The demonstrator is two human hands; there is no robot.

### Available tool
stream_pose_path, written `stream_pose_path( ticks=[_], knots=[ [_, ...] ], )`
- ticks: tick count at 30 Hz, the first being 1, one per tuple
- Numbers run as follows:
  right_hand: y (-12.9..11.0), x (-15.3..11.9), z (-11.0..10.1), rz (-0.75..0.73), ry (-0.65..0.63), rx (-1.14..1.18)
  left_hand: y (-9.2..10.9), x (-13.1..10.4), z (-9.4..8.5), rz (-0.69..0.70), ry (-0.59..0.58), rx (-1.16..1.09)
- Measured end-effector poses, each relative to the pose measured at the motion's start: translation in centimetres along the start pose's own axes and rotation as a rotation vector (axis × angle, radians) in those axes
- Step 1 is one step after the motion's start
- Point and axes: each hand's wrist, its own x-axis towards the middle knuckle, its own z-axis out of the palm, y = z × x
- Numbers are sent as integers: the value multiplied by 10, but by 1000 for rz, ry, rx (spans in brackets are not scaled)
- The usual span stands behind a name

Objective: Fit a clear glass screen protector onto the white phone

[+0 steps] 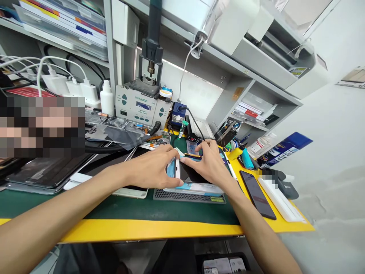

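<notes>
Between my hands is a dark, glossy phone screen (194, 173) with a white end strip (177, 169), framed by light-blue and white packaging (199, 187). My left hand (156, 166) grips the white end, thumb at the near edge and fingers at the far edge. From the far right side, my right hand (210, 163) reaches over the screen. Its thumb presses near the far white corner, with the index finger bent above. The palm hides the screen's right end. Underneath lies a grey perforated pad (188, 197) on the green mat (128, 209).
Left of my hands lie dark tablets (48, 167) and a white-edged panel (134, 192). A hot-air station (139, 106) stands behind, near a blue soldering unit (179, 112). To the right are a black phone (258, 194) and a long white box (281, 199). A blurred person is at far left.
</notes>
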Motion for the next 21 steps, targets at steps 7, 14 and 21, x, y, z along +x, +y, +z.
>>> stream_pose_path(
  ticks=[7,14,21],
  knots=[
    [-15,-2,11,-59,84,-5,0,0,1,11,23,2],
    [-18,-3,7,-10,2,58,-2,1,2,16,26,-16],
    [-15,-9,-1,-17,-100,58,2,0,0,4,13,-8]
  ],
)
